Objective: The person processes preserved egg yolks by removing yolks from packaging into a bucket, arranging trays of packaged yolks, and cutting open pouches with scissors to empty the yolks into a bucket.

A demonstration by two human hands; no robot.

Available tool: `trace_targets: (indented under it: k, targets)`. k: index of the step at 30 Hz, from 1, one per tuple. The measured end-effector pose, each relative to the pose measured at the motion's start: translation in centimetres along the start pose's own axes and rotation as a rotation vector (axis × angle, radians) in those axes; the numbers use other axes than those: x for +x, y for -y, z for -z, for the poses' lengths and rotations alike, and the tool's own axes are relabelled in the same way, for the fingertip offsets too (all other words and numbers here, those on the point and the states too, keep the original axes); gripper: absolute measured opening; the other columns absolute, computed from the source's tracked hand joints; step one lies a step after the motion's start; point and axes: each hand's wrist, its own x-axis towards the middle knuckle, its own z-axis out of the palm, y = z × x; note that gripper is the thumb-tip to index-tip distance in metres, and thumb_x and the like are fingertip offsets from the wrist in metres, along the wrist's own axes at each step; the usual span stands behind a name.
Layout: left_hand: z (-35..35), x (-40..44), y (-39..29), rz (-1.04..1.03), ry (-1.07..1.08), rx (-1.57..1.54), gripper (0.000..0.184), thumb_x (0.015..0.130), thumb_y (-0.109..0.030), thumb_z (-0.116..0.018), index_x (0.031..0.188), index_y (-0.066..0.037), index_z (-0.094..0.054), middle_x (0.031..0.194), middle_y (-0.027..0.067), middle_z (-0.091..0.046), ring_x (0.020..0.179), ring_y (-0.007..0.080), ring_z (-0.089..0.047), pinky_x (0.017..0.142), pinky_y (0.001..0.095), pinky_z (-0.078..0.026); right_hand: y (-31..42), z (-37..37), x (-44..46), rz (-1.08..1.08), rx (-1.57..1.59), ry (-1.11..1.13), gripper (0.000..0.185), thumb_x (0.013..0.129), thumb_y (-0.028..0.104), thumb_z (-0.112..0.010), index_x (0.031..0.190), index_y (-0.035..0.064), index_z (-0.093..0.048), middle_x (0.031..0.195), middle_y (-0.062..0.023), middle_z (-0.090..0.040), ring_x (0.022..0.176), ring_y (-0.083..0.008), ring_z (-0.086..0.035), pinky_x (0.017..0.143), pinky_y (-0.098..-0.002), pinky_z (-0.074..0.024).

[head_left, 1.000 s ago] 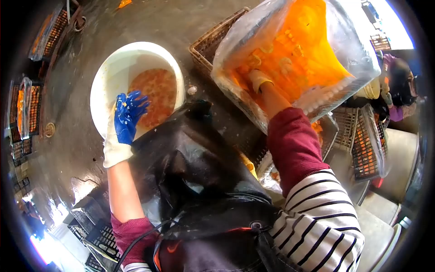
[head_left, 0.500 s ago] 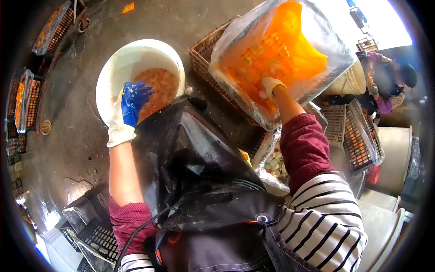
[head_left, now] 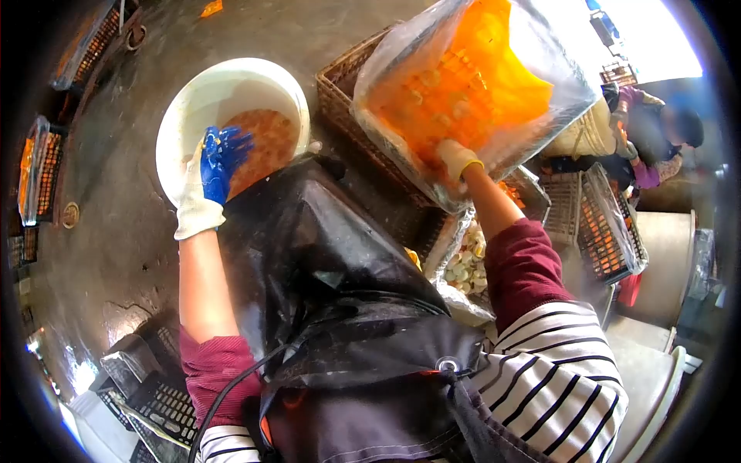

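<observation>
My left hand (head_left: 220,163), in a white glove with a blue coated palm, hovers inside the white bucket (head_left: 179,108). Its fingers are apart and nothing shows in them. Pinkish-orange pieces (head_left: 266,137) fill the bottom of the bucket. Wearing a pale glove, my right hand (head_left: 458,158) reaches into a crate lined with clear plastic (head_left: 567,73). It touches the orange sheet (head_left: 494,62) there, on which pale round pieces (head_left: 432,92) lie. The fingertips of this hand are hidden, so what they grip does not show.
A brown basket (head_left: 332,81) stands under the lined crate. Below is a container of pale shell-like pieces (head_left: 467,266). A co-worker (head_left: 656,127) sits at the right, near black crates (head_left: 606,231). My black apron (head_left: 332,247) covers my lap. More crates (head_left: 46,170) stand along the left.
My right hand has shifted slightly down and left over the orange sheet. The left hand stays over the bucket, its fingers slightly more bent. The whole view has shifted a little.
</observation>
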Motion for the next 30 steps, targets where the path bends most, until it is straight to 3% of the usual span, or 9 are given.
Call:
trace_targets:
  k: [3,5,13,17,22,25,27,29,30]
  targets:
    - [1.1,0.9,0.7,0.013,0.019,-0.071,0.043,0.096,-0.028,-0.038,0.115,0.009,-0.048,0.106,0.0217,-0.059,0.097,0.0330,-0.059,0.088,0.0414,-0.047,5.1,6.2,-4.3,0.034,-0.090,-0.366,0.045,0.075,0.017,-0.064,0.117,0.0041,-0.054,0.120,-0.0189,-0.053,0.111,-0.0324,-0.050,0.089,-0.0360,-0.0428]
    - [-1.8,0.3,-0.7,0.076,-0.190,0.030,0.045,0.098,-0.025,-0.029,0.116,0.013,-0.044,0.109,0.0245,-0.057,0.099,0.0356,-0.058,0.087,0.0407,-0.048,10.1,10.6,-4.9,0.039,0.745,-0.614,0.050,0.084,0.026,-0.058,0.127,0.0028,-0.043,0.128,-0.0185,-0.047,0.117,-0.0302,-0.046,0.095,-0.0344,-0.0376]
    - [-3.1,-1.5,-2.1,0.016,-0.202,-0.063,0.034,0.094,-0.028,-0.046,0.104,0.003,-0.057,0.093,0.0128,-0.063,0.084,0.0230,-0.063,0.075,0.0317,-0.051,18.3,16.9,3.7,0.851,1.863,-0.391,0.022,0.090,0.017,-0.053,0.109,0.0056,-0.053,0.095,-0.0022,-0.053,0.086,-0.0098,-0.052,0.080,-0.0206,-0.0435]
    - [-3.1,-2.1,-2.6,-0.034,-0.058,-0.151,0.031,0.093,-0.026,-0.049,0.105,0.002,-0.055,0.097,0.0126,-0.062,0.084,0.0227,-0.062,0.074,0.0332,-0.051,19.8,14.2,6.5,0.620,1.984,-0.242,0.044,0.087,0.023,-0.060,0.123,0.0019,-0.048,0.104,-0.0049,-0.058,0.084,-0.0144,-0.058,0.078,-0.0282,-0.0477]
    - [-2.9,-0.6,-1.5,-0.002,-0.107,0.063,0.032,0.091,-0.017,-0.052,0.116,0.002,-0.050,0.101,0.0118,-0.059,0.092,0.0182,-0.059,0.080,0.0287,-0.049,21.8,19.0,2.8,0.495,1.622,-0.117,0.041,0.089,0.019,-0.056,0.124,0.0004,-0.046,0.113,-0.0099,-0.055,0.103,-0.0172,-0.056,0.083,-0.0271,-0.0457]
    - [-6.6,-2.3,-3.2,-0.270,-0.148,0.198,0.034,0.092,-0.018,-0.050,0.121,-0.001,-0.044,0.107,0.0090,-0.056,0.092,0.0160,-0.056,0.081,0.0261,-0.048,23.9,19.8,2.6,0.807,1.436,-0.005,0.040,0.091,0.019,-0.053,0.126,0.0022,-0.045,0.115,-0.0091,-0.053,0.106,-0.0168,-0.051,0.086,-0.0282,-0.0438]
    - [-7.2,-2.9,-5.0,-0.020,0.299,-0.672,0.022,0.093,-0.016,-0.043,0.111,-0.004,-0.047,0.098,0.0044,-0.054,0.087,0.0141,-0.054,0.078,0.0236,-0.047,25.6,21.1,0.4,0.965,0.824,-0.299,0.033,0.091,0.016,-0.050,0.121,0.0010,-0.049,0.121,-0.0127,-0.049,0.112,-0.0247,-0.047,0.091,-0.0318,-0.0417]
    - [-4.6,1.2,-0.8,-0.249,0.208,-0.536,0.016,0.091,-0.011,-0.041,0.101,-0.007,-0.052,0.092,0.0023,-0.054,0.083,0.0122,-0.052,0.075,0.0225,-0.045,26.9,21.6,0.8,1.281,0.316,-0.807,0.022,0.089,0.017,-0.046,0.104,0.0013,-0.053,0.100,-0.0127,-0.052,0.096,-0.0255,-0.050,0.083,-0.0349,-0.0420]
    - [-4.5,-1.6,-3.5,-0.315,0.033,0.035,0.022,0.091,-0.013,-0.043,0.110,-0.004,-0.049,0.097,0.0059,-0.055,0.089,0.0154,-0.053,0.080,0.0252,-0.046,27.5,21.8,1.0,1.355,0.102,-1.124,0.020,0.088,0.017,-0.045,0.095,0.0014,-0.056,0.090,-0.0128,-0.054,0.088,-0.0258,-0.051,0.079,-0.0364,-0.0421]
